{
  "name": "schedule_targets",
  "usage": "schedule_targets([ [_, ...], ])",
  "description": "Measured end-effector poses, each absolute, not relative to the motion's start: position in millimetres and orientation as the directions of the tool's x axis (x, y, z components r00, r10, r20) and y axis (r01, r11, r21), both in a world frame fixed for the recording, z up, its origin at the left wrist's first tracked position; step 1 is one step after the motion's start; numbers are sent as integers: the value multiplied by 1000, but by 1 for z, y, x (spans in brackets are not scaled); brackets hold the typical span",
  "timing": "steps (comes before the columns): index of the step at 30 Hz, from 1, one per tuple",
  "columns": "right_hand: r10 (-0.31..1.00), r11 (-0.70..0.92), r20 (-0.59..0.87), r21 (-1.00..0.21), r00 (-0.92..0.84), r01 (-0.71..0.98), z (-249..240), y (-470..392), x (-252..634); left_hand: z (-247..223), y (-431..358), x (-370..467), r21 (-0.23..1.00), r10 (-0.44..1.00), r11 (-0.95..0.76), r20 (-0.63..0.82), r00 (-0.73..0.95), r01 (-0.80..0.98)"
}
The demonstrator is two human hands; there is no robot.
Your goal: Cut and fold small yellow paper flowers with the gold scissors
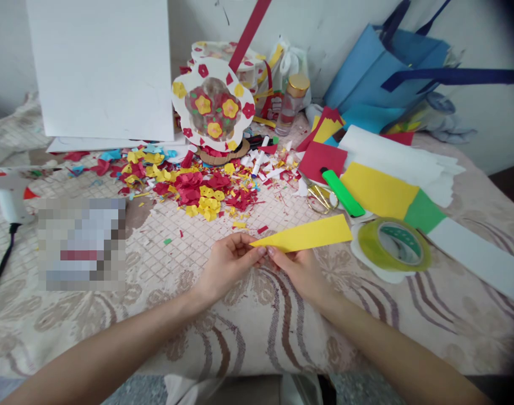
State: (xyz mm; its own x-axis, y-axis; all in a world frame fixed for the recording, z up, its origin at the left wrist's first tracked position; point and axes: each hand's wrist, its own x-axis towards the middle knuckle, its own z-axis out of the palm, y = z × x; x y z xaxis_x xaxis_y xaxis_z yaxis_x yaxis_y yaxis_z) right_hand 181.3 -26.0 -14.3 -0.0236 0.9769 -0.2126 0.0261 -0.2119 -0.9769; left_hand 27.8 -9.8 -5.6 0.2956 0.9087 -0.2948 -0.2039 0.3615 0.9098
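A long yellow paper strip (311, 232) is held above the table by both hands, its free end reaching right toward a roll of clear tape (366, 239). My left hand (229, 261) pinches the strip's narrow left end between thumb and fingers. My right hand (299, 273) grips the lower edge just beside it, the two thumbs nearly touching. Beyond the strip lie gold-handled scissors (322, 198) and a green cutter (343, 193). Red and yellow paper flowers (204, 197) are heaped behind my left hand.
A flower-decorated paper lantern (214, 109) stands at the back, near a gold-capped bottle (288, 107). Colored paper sheets (377, 188) lie at right, below a blue bag (366, 67). At left are a glue gun (12, 197) and a blurred-out object (83, 242); a white board (104, 67) stands behind.
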Motion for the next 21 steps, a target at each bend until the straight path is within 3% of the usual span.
schedule_targets([
  [13, 942, -258, -222, -958, -251, -124, -26, -19, 189, -4, -7, 23, 945, 936, 292, -252, 245, -144],
  [21, 950, -234, -208, -968, -233, -89, -21, -20, 188, -4, -4, 24, 926, 909, 348, -295, 294, -146],
])
